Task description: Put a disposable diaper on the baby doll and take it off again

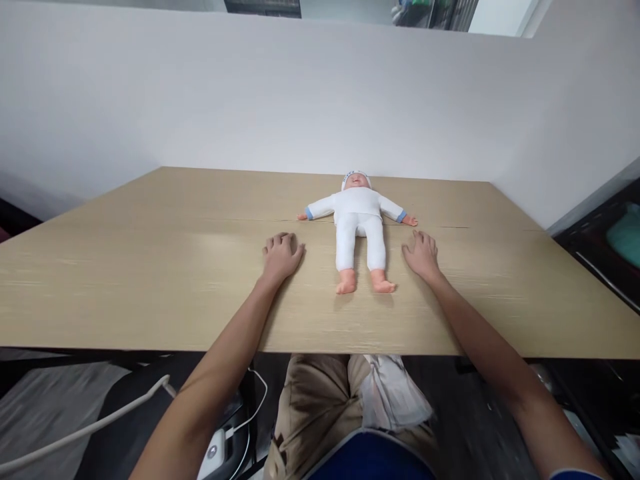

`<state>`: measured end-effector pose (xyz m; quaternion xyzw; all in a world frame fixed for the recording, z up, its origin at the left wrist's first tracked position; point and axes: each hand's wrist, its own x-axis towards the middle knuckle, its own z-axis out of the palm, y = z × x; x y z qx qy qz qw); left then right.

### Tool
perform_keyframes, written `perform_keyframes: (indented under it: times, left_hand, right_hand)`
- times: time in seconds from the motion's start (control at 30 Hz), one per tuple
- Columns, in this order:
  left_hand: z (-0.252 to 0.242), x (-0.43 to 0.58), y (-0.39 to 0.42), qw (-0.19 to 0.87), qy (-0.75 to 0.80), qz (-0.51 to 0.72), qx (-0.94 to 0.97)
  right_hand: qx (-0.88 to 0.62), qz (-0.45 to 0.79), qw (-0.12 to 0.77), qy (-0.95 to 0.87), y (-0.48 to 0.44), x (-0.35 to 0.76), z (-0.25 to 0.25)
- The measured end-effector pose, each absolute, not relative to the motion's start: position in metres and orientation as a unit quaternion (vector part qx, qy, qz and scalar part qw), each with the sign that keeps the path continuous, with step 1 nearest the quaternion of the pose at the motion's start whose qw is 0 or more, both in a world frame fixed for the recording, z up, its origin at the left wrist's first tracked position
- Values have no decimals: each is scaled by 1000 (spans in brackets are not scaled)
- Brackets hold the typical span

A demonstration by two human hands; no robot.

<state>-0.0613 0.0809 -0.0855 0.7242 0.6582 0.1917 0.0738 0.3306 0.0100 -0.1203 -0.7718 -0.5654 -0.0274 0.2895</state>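
A baby doll (359, 217) in a white top, white trousers and a patterned cap lies on its back on the wooden table (150, 267). Its arms stretch out sideways with blue cuffs, and its bare feet point toward me. My left hand (283, 255) rests palm down on the tabletop, left of the doll's legs, fingers loosely curved and thumb apart. On the other side, my right hand (421, 255) lies on the table just below the doll's hand, thumb spread. Neither hand holds anything; both are apart from the doll's body.
Behind the table stands a pale wall (250, 93) with an opening along its top. A white cloth or bag (395, 393) lies on my lap. Below the table's left part are a white cable (90, 427) and a white plugged-in device (214, 453). A dark shelf or case (600, 233) stands right.
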Motion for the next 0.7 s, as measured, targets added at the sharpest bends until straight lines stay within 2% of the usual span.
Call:
perform_keyframes:
  times: [0.13, 0.23, 0.33, 0.43, 0.53, 0.6, 0.7]
  left_hand:
    - [-86, -59, 23, 90, 636, 179, 745]
    - [-93, -71, -55, 113, 556, 217, 794]
    - [-116, -89, -153, 213, 467, 284, 810]
    - [-153, -92, -232, 335, 477, 367, 725]
    - [-192, -69, -262, 488, 511, 256, 660]
    - [-213, -45, -257, 558, 543, 196, 597]
    - [-236, -11, -235, 638, 530, 150, 538]
  right_hand:
    - [-749, 0, 296, -593, -56, 296, -108]
    - [-666, 55, 389, -634, -154, 269, -114]
    - [-629, 119, 419, -644, -270, 255, -150]
    - [-625, 208, 399, -638, -353, 257, -198]
    - [-725, 261, 372, -519, -369, 262, -231]
    - [-778, 288, 357, -430, -350, 262, -241]
    - [-781, 375, 347, -360, -314, 260, -246]
